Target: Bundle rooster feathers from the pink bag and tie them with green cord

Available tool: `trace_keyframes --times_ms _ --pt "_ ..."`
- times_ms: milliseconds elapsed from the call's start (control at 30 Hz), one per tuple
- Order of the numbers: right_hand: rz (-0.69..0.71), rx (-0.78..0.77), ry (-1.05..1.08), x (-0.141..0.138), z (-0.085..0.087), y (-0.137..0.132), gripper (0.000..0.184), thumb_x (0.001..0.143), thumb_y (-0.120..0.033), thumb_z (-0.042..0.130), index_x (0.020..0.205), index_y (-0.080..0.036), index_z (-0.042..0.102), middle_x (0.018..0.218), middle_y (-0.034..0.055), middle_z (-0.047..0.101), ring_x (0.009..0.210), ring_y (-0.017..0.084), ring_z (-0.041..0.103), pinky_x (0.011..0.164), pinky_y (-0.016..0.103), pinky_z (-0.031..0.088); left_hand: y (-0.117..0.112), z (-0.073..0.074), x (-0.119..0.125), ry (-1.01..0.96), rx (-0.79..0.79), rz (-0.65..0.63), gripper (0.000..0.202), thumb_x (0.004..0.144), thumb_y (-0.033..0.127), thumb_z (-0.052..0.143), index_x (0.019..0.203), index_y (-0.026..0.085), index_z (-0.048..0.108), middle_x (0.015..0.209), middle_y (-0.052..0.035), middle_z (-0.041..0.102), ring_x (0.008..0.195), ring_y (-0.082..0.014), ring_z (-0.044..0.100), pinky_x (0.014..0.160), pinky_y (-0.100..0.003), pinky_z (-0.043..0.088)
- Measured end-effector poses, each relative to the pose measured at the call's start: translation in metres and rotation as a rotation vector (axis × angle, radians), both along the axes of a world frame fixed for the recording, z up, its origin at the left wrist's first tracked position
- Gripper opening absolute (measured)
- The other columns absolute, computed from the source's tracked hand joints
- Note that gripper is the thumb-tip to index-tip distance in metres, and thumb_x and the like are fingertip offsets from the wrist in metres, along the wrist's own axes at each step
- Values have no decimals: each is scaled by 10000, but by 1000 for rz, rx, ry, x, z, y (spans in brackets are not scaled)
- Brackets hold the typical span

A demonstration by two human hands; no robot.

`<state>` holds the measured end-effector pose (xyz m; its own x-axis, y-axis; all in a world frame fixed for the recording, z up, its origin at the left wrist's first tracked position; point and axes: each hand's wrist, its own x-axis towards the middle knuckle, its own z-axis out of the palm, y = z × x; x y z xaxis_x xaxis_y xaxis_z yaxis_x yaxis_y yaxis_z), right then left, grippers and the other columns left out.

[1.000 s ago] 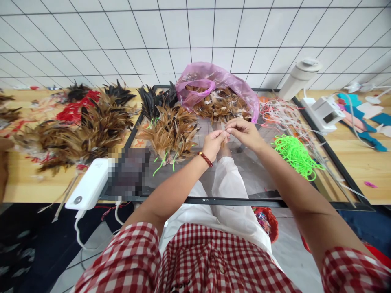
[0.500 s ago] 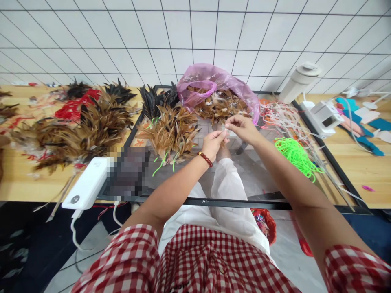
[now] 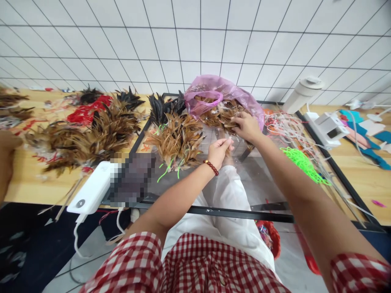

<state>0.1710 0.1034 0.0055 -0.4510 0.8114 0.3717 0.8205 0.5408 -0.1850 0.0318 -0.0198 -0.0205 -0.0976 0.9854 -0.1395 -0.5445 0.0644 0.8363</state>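
Note:
My left hand (image 3: pixel 218 154), with a beaded bracelet (image 3: pixel 210 166) at its wrist, is closed in a pinch above the glass tabletop. A small pale bit shows at its fingertips, too small to name. My right hand (image 3: pixel 248 127) is at the front of the loose brown feathers (image 3: pixel 224 114), its fingers bent and pressed together on them. These feathers spill from a pink plastic bag (image 3: pixel 241 93). To the left of my hands lies a pile of brown feather bunches (image 3: pixel 177 140) with bright green ties; black feathers (image 3: pixel 163 109) lie behind it.
Left are more feather bunches (image 3: pixel 106 134), red cords (image 3: pixel 88 112), a white power bank (image 3: pixel 93 189) and a blurred dark object (image 3: pixel 132 177). Right are green cords (image 3: pixel 305 165), pale strings (image 3: pixel 284 126) and a white bottle (image 3: pixel 304 94). Another person's arm (image 3: pixel 7 158) shows at the left edge.
My right hand has left my left hand and moved back to the feathers at the bag's opening. My left hand keeps its pinch. Another person's arm has come further into view.

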Motion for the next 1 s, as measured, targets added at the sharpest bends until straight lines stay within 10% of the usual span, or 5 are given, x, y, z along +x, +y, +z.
trace_keyframes --times_ms 133,367,500,667,1000 --pt "5 -3 68 6 11 -1 305 851 -214 613 1102 -201 785 1203 117 696 1099 302 621 940 440 461 -1 0 2 11 7 20 163 795 255 796 692 156 718 518 41 597 560 -67 583 709 -214 486" --pt "-85 -3 8 -66 16 5 321 820 -485 729 857 -172 792 1026 172 713 1049 354 589 953 512 433 1 0 2 -12 -23 69 177 836 220 751 684 149 696 521 47 577 553 -67 562 692 -219 471" --pt "-123 -102 56 -80 11 12 179 838 -291 687 849 -150 797 1025 174 731 1034 341 621 942 503 454 3 1 1 -66 -53 115 173 850 192 728 689 148 685 502 56 557 545 -67 561 701 -226 480" --pt "-133 -353 438 -54 16 15 329 830 -415 652 823 -113 780 681 53 677 697 200 620 713 337 508 5 -1 1 -88 -36 87 158 845 200 742 709 147 681 499 57 554 542 -66 549 707 -236 484" --pt "-286 -149 89 55 29 -14 167 741 -238 737 870 -178 824 836 83 776 803 250 685 751 359 501 6 0 1 -94 -28 101 188 829 245 770 710 146 662 501 54 552 536 -70 554 676 -234 475"
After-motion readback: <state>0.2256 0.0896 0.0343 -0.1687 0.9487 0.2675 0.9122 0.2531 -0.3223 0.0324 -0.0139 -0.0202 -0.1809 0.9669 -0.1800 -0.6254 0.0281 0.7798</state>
